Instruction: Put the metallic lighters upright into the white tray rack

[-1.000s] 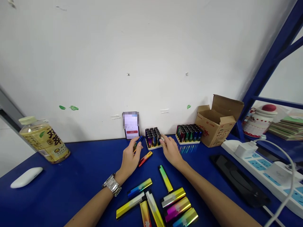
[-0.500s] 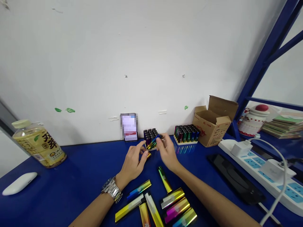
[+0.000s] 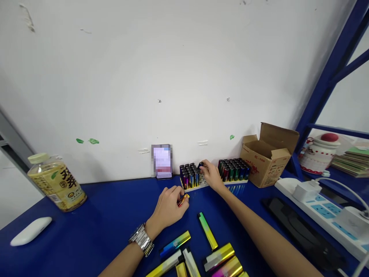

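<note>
Head view: the step in hand, by judgement, is standing a lighter in the tray [image 3: 193, 189]. The right hand [image 3: 211, 175] pinches a dark lighter [image 3: 201, 165] near its top, roughly upright, over the bare part of the tray; the fingers cover its base, so whether it is seated cannot be told. Racked lighters [image 3: 188, 175] stand just beside it at 8 to 9 o'clock. The left hand [image 3: 168, 206], at 8 o'clock of the right hand, has its fingers closed on a red lighter [image 3: 183, 200]; whether that lighter is clear of the table [image 3: 109, 219] cannot be told. A second tray [image 3: 236, 182], bearing upright lighters, sits at 3 o'clock of the first. A green lighter [image 3: 208, 231] lies at 4 o'clock of the left hand, other loose lighters [image 3: 175, 244] at 4 to 6 o'clock.

The next move calls for aligning the dark lighter's base with the tray, pressing straight down, and releasing without knocking the adjacent row. The red lighter, lying tilted, would need turning upright before insertion
</note>
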`<state>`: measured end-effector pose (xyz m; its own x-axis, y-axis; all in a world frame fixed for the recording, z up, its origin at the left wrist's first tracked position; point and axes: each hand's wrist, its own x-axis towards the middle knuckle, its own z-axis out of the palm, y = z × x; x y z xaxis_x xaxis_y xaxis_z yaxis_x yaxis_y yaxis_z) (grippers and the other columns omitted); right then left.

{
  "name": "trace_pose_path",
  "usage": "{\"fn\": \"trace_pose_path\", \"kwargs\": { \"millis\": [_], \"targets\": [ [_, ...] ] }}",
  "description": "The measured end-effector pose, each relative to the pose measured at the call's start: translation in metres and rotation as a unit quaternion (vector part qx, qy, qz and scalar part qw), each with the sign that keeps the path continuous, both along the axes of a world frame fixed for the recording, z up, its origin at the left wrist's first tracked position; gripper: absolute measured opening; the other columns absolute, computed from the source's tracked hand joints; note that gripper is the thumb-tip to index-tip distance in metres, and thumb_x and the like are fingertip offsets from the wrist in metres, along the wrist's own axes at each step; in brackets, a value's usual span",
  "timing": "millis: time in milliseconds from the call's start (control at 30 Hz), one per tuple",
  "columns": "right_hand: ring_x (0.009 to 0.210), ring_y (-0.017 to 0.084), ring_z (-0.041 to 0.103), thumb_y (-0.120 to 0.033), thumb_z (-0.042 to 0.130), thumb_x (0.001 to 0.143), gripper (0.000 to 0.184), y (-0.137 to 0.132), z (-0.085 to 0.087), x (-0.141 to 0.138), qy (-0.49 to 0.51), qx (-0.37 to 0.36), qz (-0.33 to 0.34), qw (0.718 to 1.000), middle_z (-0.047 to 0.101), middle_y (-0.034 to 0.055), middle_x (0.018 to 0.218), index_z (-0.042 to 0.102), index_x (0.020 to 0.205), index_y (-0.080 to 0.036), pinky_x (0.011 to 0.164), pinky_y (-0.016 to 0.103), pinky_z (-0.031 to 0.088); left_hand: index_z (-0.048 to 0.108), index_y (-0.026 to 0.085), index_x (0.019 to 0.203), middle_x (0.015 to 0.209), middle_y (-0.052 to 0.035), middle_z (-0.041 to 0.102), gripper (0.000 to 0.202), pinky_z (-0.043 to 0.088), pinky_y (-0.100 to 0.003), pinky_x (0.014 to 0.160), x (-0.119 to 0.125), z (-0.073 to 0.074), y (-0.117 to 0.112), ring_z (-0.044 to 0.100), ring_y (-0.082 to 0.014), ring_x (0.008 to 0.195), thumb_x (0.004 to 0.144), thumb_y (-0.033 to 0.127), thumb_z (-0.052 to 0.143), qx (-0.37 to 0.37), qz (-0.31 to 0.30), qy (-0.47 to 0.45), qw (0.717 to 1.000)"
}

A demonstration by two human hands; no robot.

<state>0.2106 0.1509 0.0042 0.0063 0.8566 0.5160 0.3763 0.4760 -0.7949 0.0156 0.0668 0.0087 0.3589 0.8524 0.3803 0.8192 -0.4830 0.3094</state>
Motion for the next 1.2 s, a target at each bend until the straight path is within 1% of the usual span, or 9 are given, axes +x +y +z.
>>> {"fn": "trace_pose_path", "kwargs": {
  "millis": [200,433,600,700,833,900,967,1067,1200],
  "targets": [
    [0.056,0.014,0.048,-0.019,0.039,0.078,0.015,0.004,0.000,-0.008,-0.062,0.027,-0.011,0.998,0.048,-0.0016,0.059,0.054,0.081,-0.019,0.059,0.023,0.037,0.050,0.021,0.073,0.073,-0.0012,0.060,0.011,0.032,-0.033,0.068,0.002,0.005,-0.002,0.054,-0.0181,0.065,0.078,0.029,0.047,-0.054,0.017,0.037,0.998],
    [0.063,0.018,0.054,-0.020,0.038,0.082,0.015,0.005,0.001,-0.010,-0.143,-0.035,-0.047,0.988,0.058,0.0043,0.069,0.052,0.083,-0.018,0.063,0.026,0.038,0.050,0.020,0.074,0.075,-0.0005,0.059,0.005,0.034,-0.033,0.071,0.001,0.006,-0.002,0.052,-0.0166,0.066,0.074,0.024,0.047,-0.070,0.003,0.033,0.997],
    [0.075,0.022,0.060,-0.030,0.039,0.086,0.025,-0.024,0.008,-0.005,-0.166,-0.057,-0.097,0.980,0.064,0.0076,0.081,0.049,0.105,-0.017,0.068,0.029,0.039,0.049,0.020,0.071,0.073,-0.0001,0.057,0.006,0.036,-0.032,0.070,0.001,0.004,0.000,0.049,-0.0151,0.063,0.076,0.023,0.046,-0.074,-0.014,0.010,0.997],
    [0.074,0.022,0.059,-0.037,0.038,0.087,0.024,-0.059,0.018,-0.007,-0.211,-0.068,-0.171,0.960,0.063,0.0078,0.080,0.051,0.095,-0.018,0.063,0.029,0.036,0.048,0.020,0.071,0.070,0.0006,0.057,0.006,0.037,-0.032,0.069,0.001,0.002,0.000,0.048,-0.0149,0.061,0.076,0.023,0.047,-0.068,-0.009,-0.002,0.998],
    [0.070,0.025,0.060,-0.046,0.053,0.077,0.029,-0.103,0.035,-0.012,-0.394,-0.212,-0.047,0.893,0.061,0.0064,0.068,0.050,0.065,-0.020,0.059,0.030,0.033,0.052,0.020,0.074,0.066,0.0009,0.057,0.003,0.040,-0.032,0.068,0.000,-0.003,0.002,0.051,-0.0163,0.062,0.075,0.022,0.050,-0.055,-0.007,-0.024,0.998],
    [0.077,0.029,0.060,-0.044,0.059,0.072,0.027,-0.116,0.040,-0.013,-0.454,-0.236,0.012,0.859,0.062,0.0093,0.074,0.050,0.064,-0.020,0.061,0.032,0.034,0.055,0.019,0.082,0.067,0.0004,0.059,0.007,0.042,-0.032,0.066,-0.001,-0.005,0.003,0.054,-0.0177,0.065,0.078,0.022,0.050,-0.039,-0.006,-0.043,0.998],
    [0.081,0.030,0.060,-0.038,0.059,0.073,0.022,-0.119,0.042,-0.011,-0.471,-0.239,0.062,0.847,0.062,0.0103,0.079,0.050,0.067,-0.019,0.062,0.033,0.036,0.058,0.019,0.093,0.074,-0.0017,0.062,0.015,0.044,-0.032,0.066,-0.003,-0.008,0.005,0.057,-0.0188,0.069,0.083,0.025,0.048,-0.006,-0.006,-0.066,0.998],
    [0.082,0.026,0.059,-0.030,0.051,0.081,0.011,-0.112,0.034,-0.008,-0.407,-0.189,0.117,0.886,0.061,0.0096,0.086,0.049,0.078,-0.020,0.066,0.033,0.039,0.058,0.018,0.102,0.085,-0.0050,0.063,0.022,0.049,-0.033,0.070,-0.006,-0.010,0.006,0.060,-0.0188,0.075,0.089,0.031,0.045,0.041,-0.014,-0.102,0.994],
    [0.075,0.018,0.059,-0.033,0.037,0.093,0.013,-0.094,0.012,-0.010,-0.171,-0.101,0.148,0.969,0.060,0.0047,0.085,0.039,0.097,-0.021,0.069,0.031,0.043,0.052,0.020,0.120,0.094,-0.0057,0.062,0.032,0.052,-0.030,0.074,-0.007,-0.011,0.008,0.063,-0.0167,0.082,0.095,0.034,0.039,0.065,-0.044,-0.132,0.988]
  ]
}}
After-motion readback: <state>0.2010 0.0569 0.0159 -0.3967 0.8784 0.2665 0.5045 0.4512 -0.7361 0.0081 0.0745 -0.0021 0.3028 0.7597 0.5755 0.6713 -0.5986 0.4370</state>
